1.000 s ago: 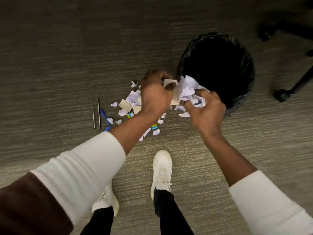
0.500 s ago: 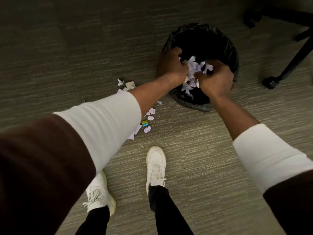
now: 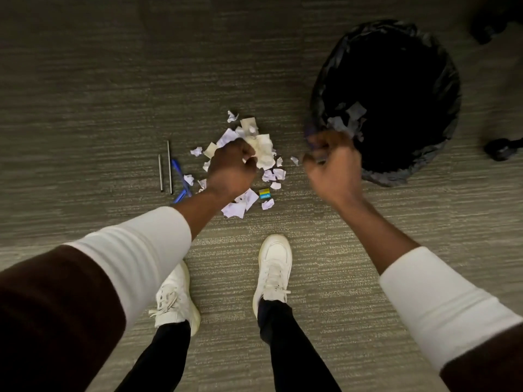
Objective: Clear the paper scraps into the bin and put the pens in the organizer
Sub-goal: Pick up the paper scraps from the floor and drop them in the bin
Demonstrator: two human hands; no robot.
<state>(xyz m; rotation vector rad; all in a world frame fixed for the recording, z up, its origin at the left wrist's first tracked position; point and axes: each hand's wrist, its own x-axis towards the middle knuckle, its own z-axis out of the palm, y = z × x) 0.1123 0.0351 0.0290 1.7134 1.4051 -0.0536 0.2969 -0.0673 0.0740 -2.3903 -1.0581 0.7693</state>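
Observation:
A pile of white and cream paper scraps lies on the grey carpet, with a small yellow and teal piece at its near edge. My left hand is down on the pile, its fingers curled around scraps. My right hand is blurred beside the near left rim of the black-lined bin; its fingers are curled, and what they hold is unclear. A few scraps show inside the bin. Two thin dark pens and blue pens lie left of the pile. No organizer is in view.
My two white shoes stand on the carpet just short of the pile. Black chair-base legs with a caster sit right of the bin, and another dark part is at the top right corner.
Both hands dropped their load of scraps into the bin and pulled back. My left hand has come down on the floor pile; my right hand has drawn back to the bin's near rim.

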